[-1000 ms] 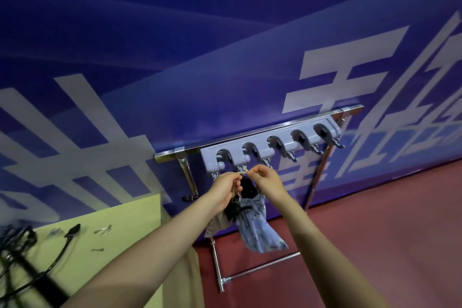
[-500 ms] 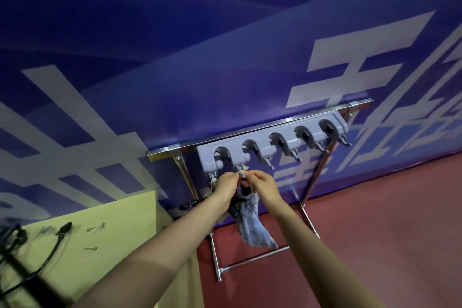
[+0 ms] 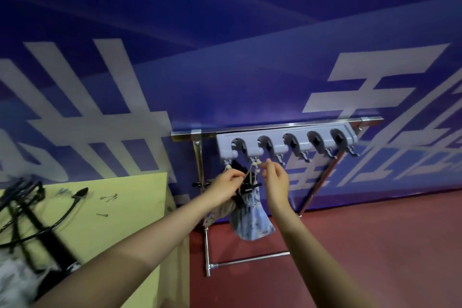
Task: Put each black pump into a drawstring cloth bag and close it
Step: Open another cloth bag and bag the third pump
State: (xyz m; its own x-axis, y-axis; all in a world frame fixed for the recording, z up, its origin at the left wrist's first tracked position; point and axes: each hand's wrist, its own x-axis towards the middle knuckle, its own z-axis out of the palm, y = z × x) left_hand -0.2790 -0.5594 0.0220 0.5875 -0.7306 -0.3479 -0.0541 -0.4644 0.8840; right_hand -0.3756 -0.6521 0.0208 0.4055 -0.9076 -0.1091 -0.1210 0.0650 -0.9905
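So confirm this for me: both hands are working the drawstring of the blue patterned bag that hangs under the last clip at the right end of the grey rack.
Wrong clip. The head view shows the blue patterned bag under the second clip from the left of the grey rack. The rest holds: left hand and right hand both work its drawstring.

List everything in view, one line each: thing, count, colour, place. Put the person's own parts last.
cloth bag: one, pale blue patterned, hanging under the holder's second hook
second cloth bag: one, pale patterned, hanging left of it, mostly hidden
black pump: one, sticking out of the blue bag's mouth
drawstring: one, beige, looped at the hook
hook holder: one, grey, five slots, on the rack's top rail
rack: one, chrome, against the blue banner
table: one, yellow, left
pumps on table: black, blurred, count unclear
left hand: pinching the drawstring
right hand: pinching the drawstring near the hook
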